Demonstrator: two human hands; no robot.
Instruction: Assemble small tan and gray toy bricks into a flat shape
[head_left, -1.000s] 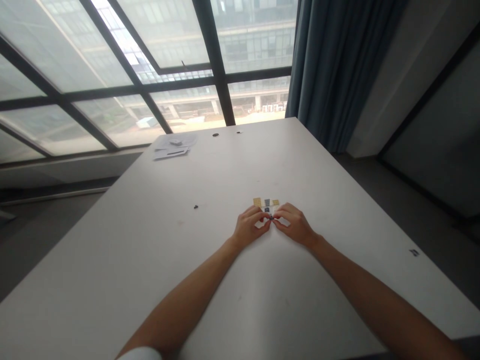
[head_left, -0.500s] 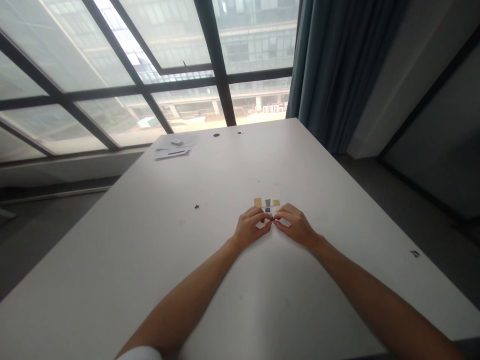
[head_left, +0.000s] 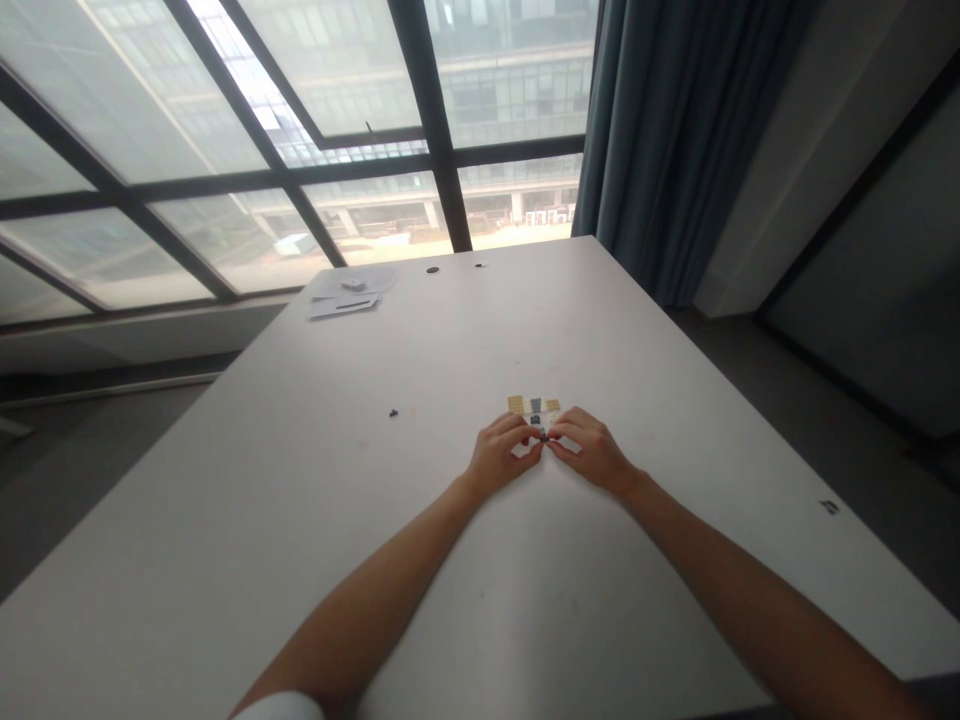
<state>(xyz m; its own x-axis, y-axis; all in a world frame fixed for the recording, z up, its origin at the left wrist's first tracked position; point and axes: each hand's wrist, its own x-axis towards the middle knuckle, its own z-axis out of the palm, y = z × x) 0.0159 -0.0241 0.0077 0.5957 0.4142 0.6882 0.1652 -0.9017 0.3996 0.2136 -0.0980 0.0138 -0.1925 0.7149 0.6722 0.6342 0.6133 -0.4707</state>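
Observation:
My left hand point(head_left: 504, 451) and my right hand point(head_left: 592, 446) meet fingertip to fingertip over the white table. Both are closed in a pinch on a small dark piece point(head_left: 544, 438), too small to name. Just beyond the fingers lies a flat group of little parts: a yellow patterned square point(head_left: 515, 404), a dark grey square point(head_left: 535, 405) and another yellow piece point(head_left: 553, 405). A small black piece point(head_left: 535, 420) sits between them and my hands. The fingers partly cover this group.
A tiny black item point(head_left: 394, 413) lies left on the table point(head_left: 420, 340). Papers point(head_left: 345, 305) with a small white object on top rest at the far left corner. A dark-and-white flat item point(head_left: 829, 507) is near the right edge. Windows and a blue curtain point(head_left: 637, 150) stand behind.

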